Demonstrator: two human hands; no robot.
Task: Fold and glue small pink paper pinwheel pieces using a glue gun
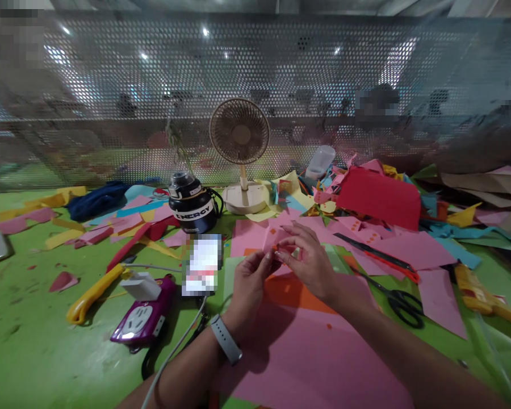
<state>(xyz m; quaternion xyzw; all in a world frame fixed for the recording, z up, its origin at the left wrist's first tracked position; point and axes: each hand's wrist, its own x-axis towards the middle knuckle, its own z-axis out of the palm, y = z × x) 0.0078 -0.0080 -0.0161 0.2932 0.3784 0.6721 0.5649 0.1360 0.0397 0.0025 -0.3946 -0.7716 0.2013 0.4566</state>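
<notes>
My left hand (252,279) and my right hand (307,260) meet above the middle of the table, fingertips pinched together. Between them shows a small orange paper piece (275,248), mostly covered by the fingers. Just behind the fingertips is pink paper (266,234) with a small orange patch on it. Beneath my hands lie an orange sheet (300,295) and a large pink sheet (319,358), which carries a tiny orange scrap (329,326). A pale watch band (225,339) circles my left wrist.
Black scissors (402,304), a dark cutter-like strip (375,254) and a yellow glue gun (485,295) lie right. Left are a lit phone (202,264), purple power strip (142,318) and yellow-handled tool (94,295). Behind stand a black bottle (191,207), fan (239,133) and paper scraps.
</notes>
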